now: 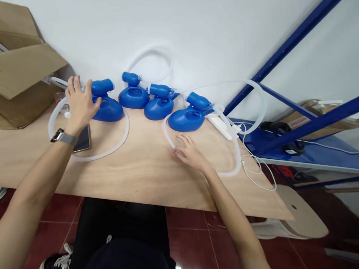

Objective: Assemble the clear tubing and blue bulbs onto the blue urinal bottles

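While holding left hand (81, 103) spread by blue bottle (111, 110) (unsure of grip), right hand (189, 153) loosely uncurled, empty, cannot read white label (291, 151).

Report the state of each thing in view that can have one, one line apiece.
Cardboard box: open, flaps spread
Blue bottles: four, resting on the table, handles upward
Tubes: curved in loose loops
Phone: lying flat, screen dark, partly hidden
Power strip: on the table; whether powered, cannot tell
White cable: uncoiled, loosely looped
Wristwatch: worn
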Demonstrator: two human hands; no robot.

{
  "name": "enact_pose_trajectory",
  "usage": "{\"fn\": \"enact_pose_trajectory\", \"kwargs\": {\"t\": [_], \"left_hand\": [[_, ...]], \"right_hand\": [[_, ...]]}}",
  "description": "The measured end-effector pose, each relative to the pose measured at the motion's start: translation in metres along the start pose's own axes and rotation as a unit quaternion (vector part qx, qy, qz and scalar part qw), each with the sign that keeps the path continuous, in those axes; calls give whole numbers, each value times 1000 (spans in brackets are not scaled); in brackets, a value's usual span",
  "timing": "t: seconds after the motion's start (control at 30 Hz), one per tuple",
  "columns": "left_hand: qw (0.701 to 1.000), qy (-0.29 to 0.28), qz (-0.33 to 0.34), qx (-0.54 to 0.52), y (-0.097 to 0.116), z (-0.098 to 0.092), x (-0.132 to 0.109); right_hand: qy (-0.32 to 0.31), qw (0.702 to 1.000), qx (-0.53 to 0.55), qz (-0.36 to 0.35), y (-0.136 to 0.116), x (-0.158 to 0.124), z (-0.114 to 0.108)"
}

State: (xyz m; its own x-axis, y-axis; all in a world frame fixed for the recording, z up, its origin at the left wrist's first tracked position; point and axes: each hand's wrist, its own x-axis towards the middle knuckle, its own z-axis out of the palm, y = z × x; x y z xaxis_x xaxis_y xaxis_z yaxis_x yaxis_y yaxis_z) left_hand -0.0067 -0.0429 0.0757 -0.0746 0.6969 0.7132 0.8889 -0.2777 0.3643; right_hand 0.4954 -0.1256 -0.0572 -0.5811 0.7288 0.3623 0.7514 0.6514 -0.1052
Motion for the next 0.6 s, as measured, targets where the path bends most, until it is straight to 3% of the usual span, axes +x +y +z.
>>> {"fn": "enact_pose_trajectory", "kwargs": {"t": [0.1, 0.2, 0.3, 0.43, 0.6], "left_hand": [[998, -48, 27, 1, -32, 5, 27], [995, -95, -15, -2, -57, 21, 48], [994, -97, -49, 15, -66, 35, 57], [994, -106, 2, -1, -52, 45, 49], [983, -170, 73, 8, 9, 45, 17]], "right_hand": [[-4, 1000, 17, -23, -42, 6, 4], [-30, 998, 20, -42, -77, 12, 7], [-44, 996, 24, -67, -98, 14, 7], [-51, 993, 77, -72, -107, 18, 2], [-39, 979, 199, 16, -116, 54, 4]]}}
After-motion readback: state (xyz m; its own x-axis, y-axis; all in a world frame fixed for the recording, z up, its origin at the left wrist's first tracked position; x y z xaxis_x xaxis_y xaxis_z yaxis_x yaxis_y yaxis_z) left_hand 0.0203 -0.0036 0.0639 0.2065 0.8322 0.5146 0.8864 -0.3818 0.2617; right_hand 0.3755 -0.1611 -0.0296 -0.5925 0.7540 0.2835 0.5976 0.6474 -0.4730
